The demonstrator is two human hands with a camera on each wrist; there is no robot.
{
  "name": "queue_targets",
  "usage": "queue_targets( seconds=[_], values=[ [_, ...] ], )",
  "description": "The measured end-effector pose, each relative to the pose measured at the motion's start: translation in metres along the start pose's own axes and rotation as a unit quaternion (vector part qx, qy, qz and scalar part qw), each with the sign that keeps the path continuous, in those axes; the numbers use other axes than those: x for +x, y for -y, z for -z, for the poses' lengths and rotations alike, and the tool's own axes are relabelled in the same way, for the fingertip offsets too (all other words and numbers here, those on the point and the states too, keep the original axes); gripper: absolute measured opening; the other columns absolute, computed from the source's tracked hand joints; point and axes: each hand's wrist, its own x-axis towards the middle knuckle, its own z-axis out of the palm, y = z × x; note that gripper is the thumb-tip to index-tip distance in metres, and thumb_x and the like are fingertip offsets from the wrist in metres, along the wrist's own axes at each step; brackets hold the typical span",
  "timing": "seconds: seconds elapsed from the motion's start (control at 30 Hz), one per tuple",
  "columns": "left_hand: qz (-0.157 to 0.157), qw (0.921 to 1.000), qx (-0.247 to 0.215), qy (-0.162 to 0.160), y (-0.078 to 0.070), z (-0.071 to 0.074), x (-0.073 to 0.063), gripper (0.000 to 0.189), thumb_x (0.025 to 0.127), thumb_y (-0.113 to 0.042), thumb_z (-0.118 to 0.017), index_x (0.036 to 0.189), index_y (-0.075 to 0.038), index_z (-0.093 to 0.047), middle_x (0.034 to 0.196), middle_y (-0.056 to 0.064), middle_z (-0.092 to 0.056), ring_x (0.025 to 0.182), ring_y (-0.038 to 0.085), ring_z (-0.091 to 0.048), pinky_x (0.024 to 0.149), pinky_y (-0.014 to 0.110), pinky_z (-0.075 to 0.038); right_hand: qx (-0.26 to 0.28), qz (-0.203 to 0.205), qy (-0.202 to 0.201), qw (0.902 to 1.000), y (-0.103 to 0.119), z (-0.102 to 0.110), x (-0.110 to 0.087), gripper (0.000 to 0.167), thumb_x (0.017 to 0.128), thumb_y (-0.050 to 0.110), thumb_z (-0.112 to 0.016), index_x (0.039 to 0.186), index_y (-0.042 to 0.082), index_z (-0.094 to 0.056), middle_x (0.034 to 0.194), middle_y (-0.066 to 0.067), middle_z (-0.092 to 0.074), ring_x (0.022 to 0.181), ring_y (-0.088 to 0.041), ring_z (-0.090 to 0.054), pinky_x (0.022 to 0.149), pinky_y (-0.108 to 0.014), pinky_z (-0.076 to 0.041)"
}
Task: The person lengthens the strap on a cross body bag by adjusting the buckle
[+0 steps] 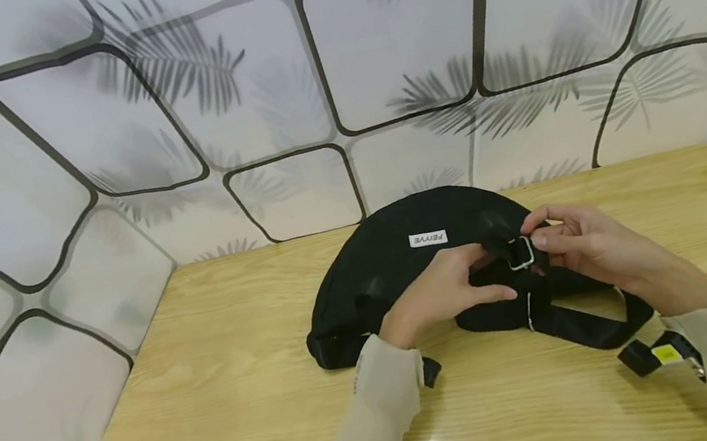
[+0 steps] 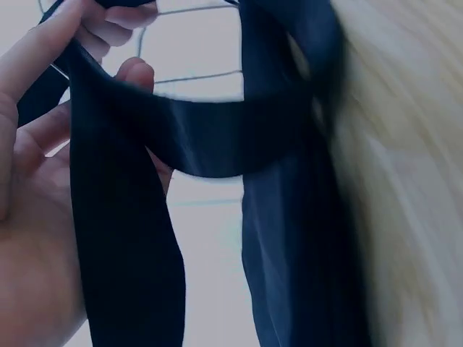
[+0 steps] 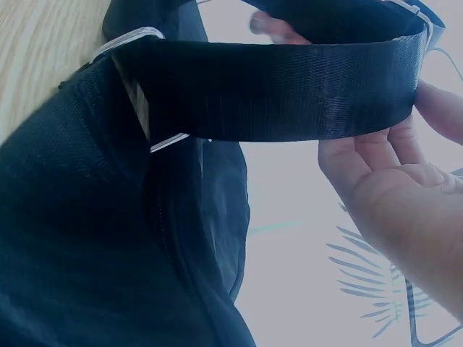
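A black waist bag [image 1: 376, 271] with a small white label [image 1: 428, 238] lies on the table. Its webbing strap [image 3: 289, 90] is lifted into a loop in front of the bag, with a silver slide buckle [image 1: 520, 253] on it. My right hand [image 1: 585, 244] pinches the strap beside that buckle between thumb and fingers. From the other side my left hand [image 1: 449, 286] holds the strap, its fingertips partly hidden behind the webbing and its thumb held out below. A second metal ring [image 1: 529, 312] sits lower on the strap, near the bag.
The wooden table [image 1: 231, 412] stretches around the bag. Behind and to the left stands a patterned curtain [image 1: 260, 80] with dark outlines and leaves. A loose strap loop [image 1: 606, 326] spreads to the bag's right. A black wrist device [image 1: 664, 354] hangs by the right sleeve.
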Motion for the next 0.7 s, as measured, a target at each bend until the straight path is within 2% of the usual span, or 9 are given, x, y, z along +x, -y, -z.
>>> queue_targets(
  seconds=[0.13, 0.23, 0.3, 0.37, 0.4, 0.47, 0.57, 0.63, 0.7],
  values=[
    [-0.006, 0.9985, 0.053, -0.004, 0.005, 0.005, -0.009, 0.052, 0.095, -0.023, -0.075, 0.140, -0.004, -0.059, 0.138, 0.005, -0.062, 0.127, 0.006, -0.055, 0.101, 0.014, -0.038, -0.010, 0.012, 0.008, 0.9998, 0.000, -0.002, 0.002, 0.035, 0.105, -0.010, -0.039, 0.125, 0.008, -0.060, 0.100, -0.005, -0.071, 0.084, -0.018, -0.067, 0.080, -0.029, -0.055],
    [-0.007, 0.9982, 0.059, -0.011, 0.005, 0.007, -0.013, 0.049, 0.097, -0.025, -0.073, 0.139, -0.005, -0.060, 0.136, 0.003, -0.063, 0.124, 0.004, -0.055, 0.101, 0.014, -0.039, -0.121, -0.006, -0.027, 0.9923, 0.005, -0.008, 0.000, 0.034, 0.103, -0.009, -0.048, 0.135, 0.003, -0.054, 0.104, -0.003, -0.069, 0.089, -0.015, -0.066, 0.080, -0.026, -0.054],
    [0.002, 0.9981, 0.060, -0.014, 0.004, 0.008, -0.016, 0.048, 0.097, -0.026, -0.072, 0.139, -0.005, -0.060, 0.135, 0.003, -0.063, 0.122, 0.005, -0.056, 0.100, 0.015, -0.040, -0.228, -0.032, -0.054, 0.9716, 0.009, -0.015, -0.001, 0.042, 0.099, -0.005, -0.059, 0.140, -0.003, -0.048, 0.105, -0.005, -0.067, 0.089, -0.012, -0.066, 0.077, -0.025, -0.053],
    [0.010, 0.9971, 0.073, -0.014, 0.003, 0.009, -0.019, 0.048, 0.098, -0.028, -0.072, 0.138, -0.004, -0.060, 0.134, 0.005, -0.063, 0.120, 0.007, -0.057, 0.099, 0.015, -0.041, -0.322, -0.054, -0.072, 0.9424, 0.013, -0.024, 0.000, 0.054, 0.095, 0.000, -0.069, 0.142, -0.010, -0.044, 0.108, -0.008, -0.066, 0.091, -0.009, -0.064, 0.075, -0.024, -0.053],
    [0.013, 0.9962, 0.085, -0.014, 0.002, 0.009, -0.020, 0.049, 0.098, -0.028, -0.072, 0.138, -0.003, -0.060, 0.132, 0.006, -0.063, 0.119, 0.008, -0.058, 0.098, 0.016, -0.042, -0.355, -0.061, -0.075, 0.9300, 0.014, -0.028, 0.001, 0.059, 0.093, 0.003, -0.073, 0.142, -0.014, -0.043, 0.113, -0.011, -0.066, 0.095, -0.008, -0.064, 0.075, -0.024, -0.053],
    [0.013, 0.9936, 0.112, -0.015, 0.001, 0.009, -0.022, 0.049, 0.098, -0.030, -0.071, 0.137, -0.002, -0.060, 0.130, 0.007, -0.063, 0.117, 0.011, -0.059, 0.097, 0.016, -0.043, -0.393, -0.065, -0.075, 0.9143, 0.014, -0.033, 0.003, 0.060, 0.091, 0.007, -0.077, 0.140, -0.013, -0.048, 0.118, -0.018, -0.064, 0.099, -0.012, -0.064, 0.077, -0.024, -0.052],
    [0.011, 0.9878, 0.155, -0.016, 0.000, 0.010, -0.026, 0.050, 0.098, -0.034, -0.070, 0.137, -0.004, -0.061, 0.128, 0.006, -0.061, 0.117, 0.013, -0.057, 0.098, 0.018, -0.043, -0.419, -0.074, -0.078, 0.9017, 0.014, -0.038, 0.005, 0.057, 0.092, 0.014, -0.078, 0.138, -0.009, -0.053, 0.127, -0.021, -0.063, 0.109, -0.023, -0.064, 0.082, -0.024, -0.051],
    [0.016, 0.9838, 0.178, -0.018, 0.000, 0.011, -0.028, 0.051, 0.098, -0.037, -0.070, 0.137, -0.006, -0.062, 0.127, 0.004, -0.059, 0.116, 0.012, -0.056, 0.099, 0.019, -0.042, -0.424, -0.082, -0.079, 0.8983, 0.014, -0.040, 0.006, 0.056, 0.092, 0.016, -0.078, 0.137, -0.008, -0.055, 0.129, -0.021, -0.062, 0.111, -0.030, -0.063, 0.083, -0.025, -0.051],
    [0.021, 0.9811, 0.191, -0.020, 0.000, 0.012, -0.029, 0.051, 0.097, -0.039, -0.070, 0.136, -0.006, -0.062, 0.126, 0.003, -0.058, 0.114, 0.012, -0.055, 0.099, 0.020, -0.043, -0.428, -0.087, -0.082, 0.8957, 0.014, -0.040, 0.008, 0.055, 0.092, 0.017, -0.078, 0.136, -0.007, -0.056, 0.128, -0.020, -0.063, 0.110, -0.031, -0.063, 0.082, -0.026, -0.051]
  ],
)
